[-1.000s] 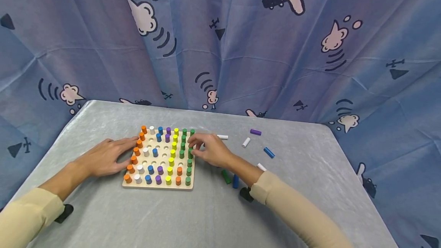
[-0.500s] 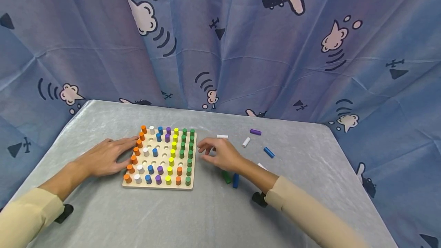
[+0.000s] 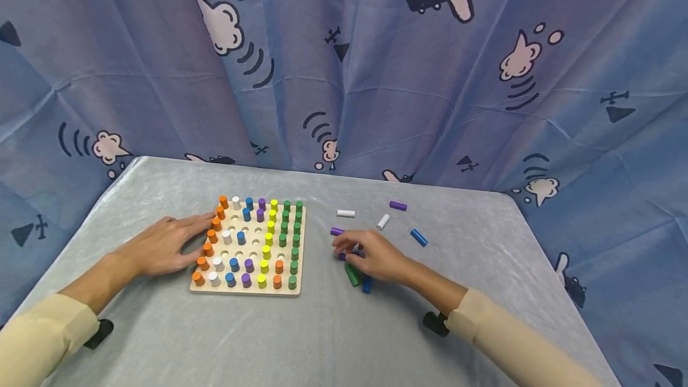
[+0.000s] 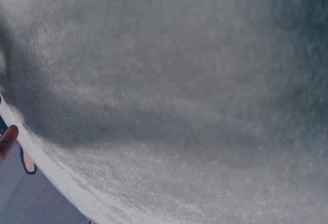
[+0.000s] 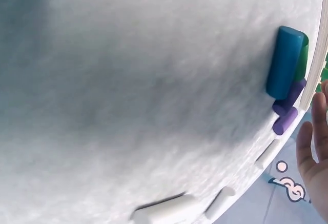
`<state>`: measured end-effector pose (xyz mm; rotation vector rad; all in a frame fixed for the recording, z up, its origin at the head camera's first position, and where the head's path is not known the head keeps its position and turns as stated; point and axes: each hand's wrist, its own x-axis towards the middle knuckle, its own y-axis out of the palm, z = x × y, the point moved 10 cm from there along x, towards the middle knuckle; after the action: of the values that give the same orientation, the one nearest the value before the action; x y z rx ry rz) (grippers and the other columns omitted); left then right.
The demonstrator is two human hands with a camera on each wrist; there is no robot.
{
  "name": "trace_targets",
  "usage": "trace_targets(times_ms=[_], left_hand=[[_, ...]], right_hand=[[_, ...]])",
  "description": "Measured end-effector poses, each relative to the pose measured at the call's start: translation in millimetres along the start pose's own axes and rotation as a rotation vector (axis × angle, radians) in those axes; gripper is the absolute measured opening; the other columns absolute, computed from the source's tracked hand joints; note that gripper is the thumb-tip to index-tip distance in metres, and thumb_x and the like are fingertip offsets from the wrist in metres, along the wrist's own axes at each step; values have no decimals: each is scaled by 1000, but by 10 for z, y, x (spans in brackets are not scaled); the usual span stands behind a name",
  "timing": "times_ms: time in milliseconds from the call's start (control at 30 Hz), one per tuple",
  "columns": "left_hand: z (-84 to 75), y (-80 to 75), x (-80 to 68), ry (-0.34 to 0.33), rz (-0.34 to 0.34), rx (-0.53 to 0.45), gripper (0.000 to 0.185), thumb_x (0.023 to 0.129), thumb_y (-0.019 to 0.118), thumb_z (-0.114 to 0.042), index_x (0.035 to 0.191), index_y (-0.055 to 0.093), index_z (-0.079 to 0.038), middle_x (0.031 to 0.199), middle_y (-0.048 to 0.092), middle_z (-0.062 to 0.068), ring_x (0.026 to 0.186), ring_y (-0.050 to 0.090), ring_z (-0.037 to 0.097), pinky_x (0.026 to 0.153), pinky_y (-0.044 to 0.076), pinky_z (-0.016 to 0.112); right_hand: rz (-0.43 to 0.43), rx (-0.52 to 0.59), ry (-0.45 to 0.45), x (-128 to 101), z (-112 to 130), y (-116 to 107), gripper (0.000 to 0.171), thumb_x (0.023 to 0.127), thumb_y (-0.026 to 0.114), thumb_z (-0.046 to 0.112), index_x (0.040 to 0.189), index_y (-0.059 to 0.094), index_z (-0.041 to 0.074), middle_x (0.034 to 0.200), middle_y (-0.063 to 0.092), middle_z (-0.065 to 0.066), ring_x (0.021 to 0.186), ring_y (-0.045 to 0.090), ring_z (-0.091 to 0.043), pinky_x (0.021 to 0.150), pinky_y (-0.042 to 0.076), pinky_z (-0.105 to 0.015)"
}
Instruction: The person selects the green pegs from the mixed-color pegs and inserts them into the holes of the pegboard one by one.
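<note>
A square wooden pegboard (image 3: pixel 242 291) stands left of centre, holding rows of coloured pegs with several holes unfilled. Along its left side runs an orange column, and the right edge bears a full column of green pegs. My left hand (image 3: pixel 166 245) lies flat on the cloth, fingertips and thumb at the board's left edge. To the right of the board, my right hand (image 3: pixel 378 255) hovers over loose pegs, fingers loosely bent, nothing visible between them. Beneath it lie a green peg (image 3: pixel 352 275), a blue peg (image 5: pixel 285 62) and two purple ones, including a purple peg (image 3: pixel 337 232) by its fingertips.
Further right are scattered a white peg (image 3: pixel 346 213), another white peg (image 3: pixel 383 221), a purple peg (image 3: pixel 398 205) and a blue peg (image 3: pixel 419 237). A grey cloth covers the table (image 3: pixel 215 339). Behind its far edge hangs a blue patterned curtain (image 3: pixel 376 112).
My right hand has left the green column at the board's right edge and moved right and nearer, over the loose pegs. Purple pegs are uncovered beside it. My left hand stays put.
</note>
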<state>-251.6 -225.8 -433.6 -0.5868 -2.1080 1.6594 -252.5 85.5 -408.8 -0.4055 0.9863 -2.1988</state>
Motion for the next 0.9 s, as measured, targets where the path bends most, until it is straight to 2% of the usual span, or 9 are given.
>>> trace_targets(times_ms=[400,900], left_hand=[[-19,-9,-2,-9,6,-1,62,95,61,-33,146,47,0,148,48,19,130,52,39,94,43,62],[-7,-3,7,-8,7,-2,63,95,61,-33,146,46,1,148,48,19,129,52,39,94,43,63]], right_hand=[[109,51,37,-156,-174,129,29,91,62,-8,117,68,4,107,74,0,103,67,-15,94,51,-41],[93,-27,31,-238,-232,119,30,90,65,-6,118,68,3,110,72,-1,104,65,-15,97,50,-38]])
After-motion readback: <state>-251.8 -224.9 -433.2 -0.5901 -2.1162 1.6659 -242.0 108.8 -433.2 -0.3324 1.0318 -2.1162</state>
